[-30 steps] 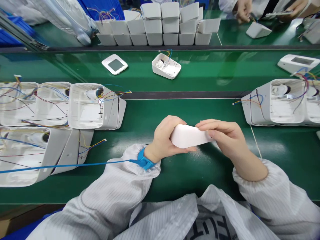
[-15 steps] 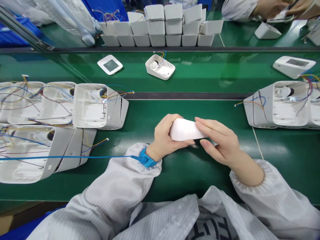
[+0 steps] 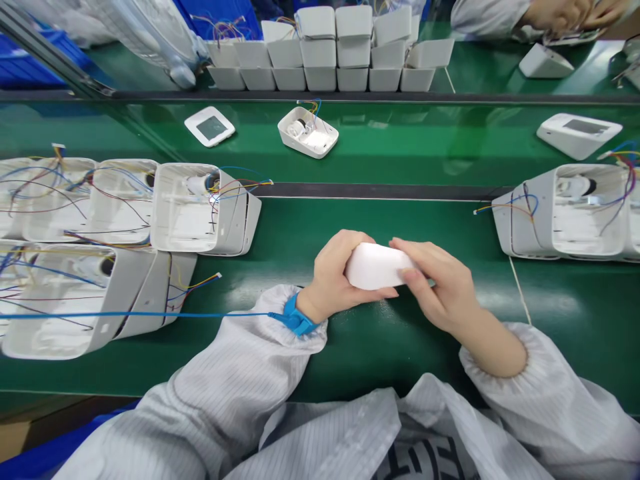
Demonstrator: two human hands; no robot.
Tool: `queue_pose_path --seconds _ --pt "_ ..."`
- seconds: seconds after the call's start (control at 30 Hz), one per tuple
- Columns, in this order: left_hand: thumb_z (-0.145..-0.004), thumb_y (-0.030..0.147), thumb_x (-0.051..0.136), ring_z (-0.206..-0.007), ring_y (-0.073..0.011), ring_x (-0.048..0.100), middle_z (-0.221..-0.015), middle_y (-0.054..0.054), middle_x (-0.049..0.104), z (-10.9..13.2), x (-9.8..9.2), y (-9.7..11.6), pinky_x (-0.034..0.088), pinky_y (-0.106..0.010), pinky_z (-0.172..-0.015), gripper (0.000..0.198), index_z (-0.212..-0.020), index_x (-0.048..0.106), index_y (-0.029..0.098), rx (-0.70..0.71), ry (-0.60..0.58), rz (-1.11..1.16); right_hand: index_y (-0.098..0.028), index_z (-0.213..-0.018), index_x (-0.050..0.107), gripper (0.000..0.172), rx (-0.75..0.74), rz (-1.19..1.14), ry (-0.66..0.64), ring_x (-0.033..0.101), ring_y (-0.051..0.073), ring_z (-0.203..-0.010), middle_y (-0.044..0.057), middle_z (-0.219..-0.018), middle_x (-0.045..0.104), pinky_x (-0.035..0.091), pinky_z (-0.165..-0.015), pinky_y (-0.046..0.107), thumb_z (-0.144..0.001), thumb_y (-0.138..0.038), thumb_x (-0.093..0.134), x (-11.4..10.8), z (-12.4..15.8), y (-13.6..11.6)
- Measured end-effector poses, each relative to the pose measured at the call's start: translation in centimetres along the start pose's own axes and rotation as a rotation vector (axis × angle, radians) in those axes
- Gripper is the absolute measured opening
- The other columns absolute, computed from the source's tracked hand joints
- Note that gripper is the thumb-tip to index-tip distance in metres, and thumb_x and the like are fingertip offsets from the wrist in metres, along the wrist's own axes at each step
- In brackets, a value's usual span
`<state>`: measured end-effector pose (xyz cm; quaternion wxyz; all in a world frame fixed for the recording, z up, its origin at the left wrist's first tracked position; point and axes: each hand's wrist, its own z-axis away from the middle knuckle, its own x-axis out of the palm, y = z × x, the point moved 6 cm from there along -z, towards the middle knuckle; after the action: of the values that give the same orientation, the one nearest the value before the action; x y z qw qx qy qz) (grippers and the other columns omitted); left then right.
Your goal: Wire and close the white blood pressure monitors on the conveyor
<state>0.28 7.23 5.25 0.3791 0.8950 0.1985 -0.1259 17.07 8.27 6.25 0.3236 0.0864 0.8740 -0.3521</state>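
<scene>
Between my hands, above the green bench, is a smooth white plastic housing with rounded edges. My left hand is closed around its left end, fingers behind and thumb along the near lower edge. At the right end, my right hand grips it too, its thumb pressed on the near side and its fingers at the far edge. The underside and the side away from me are hidden. A blue wrist strap with a cord is on my left wrist.
Open white housings with wires stand in rows at the left, and more housings at the right. Ahead lie a white cover with a screen, a wired shell and a white unit. Behind the rail, white housings are stacked; a co-worker's hands are beyond.
The white housing has tilted, showing more of its broad face. My right thumb has come up onto its near side. The view has shifted slightly.
</scene>
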Motion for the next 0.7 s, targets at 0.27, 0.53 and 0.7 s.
queue_pose_path --seconds 0.27,0.53,0.7 --pt "-0.069 0.072 0.073 -0.078 -0.0199 0.064 -0.088 -0.005 0.067 0.0 0.1 0.2 0.053 -0.034 -0.070 0.062 -0.102 0.059 0.021 0.030 -0.024 -0.003 -0.030 -0.127 0.067 0.035 0.265 -0.356 -0.126 0.069 0.020 -0.107 0.002 -0.119 0.073 0.056 -0.090 0.035 -0.105 -0.038 0.041 -0.6 0.1 2.1" --pt "-0.067 0.078 0.068 -0.084 -0.0215 0.067 -0.096 -0.007 0.070 -0.2 -0.3 -1.4 0.054 -0.035 -0.076 0.072 -0.109 0.060 0.020 -0.082 -0.030 0.025 -0.017 -0.119 0.066 0.052 0.108 0.011 -0.272 0.071 0.023 -0.091 0.010 -0.105 0.074 0.055 -0.079 0.033 -0.091 -0.061 0.059 -0.2 -0.4 3.1" --pt "-0.073 0.078 0.063 -0.087 -0.0234 0.068 -0.098 -0.008 0.070 -1.9 -1.1 -2.3 0.054 -0.036 -0.079 0.070 -0.109 0.062 0.018 -0.249 -0.065 -0.083 -0.014 -0.101 0.072 0.062 0.047 0.116 -0.156 0.067 0.019 -0.064 0.008 -0.078 0.074 0.049 -0.059 0.028 -0.095 -0.067 0.043 0.6 -1.3 4.5"
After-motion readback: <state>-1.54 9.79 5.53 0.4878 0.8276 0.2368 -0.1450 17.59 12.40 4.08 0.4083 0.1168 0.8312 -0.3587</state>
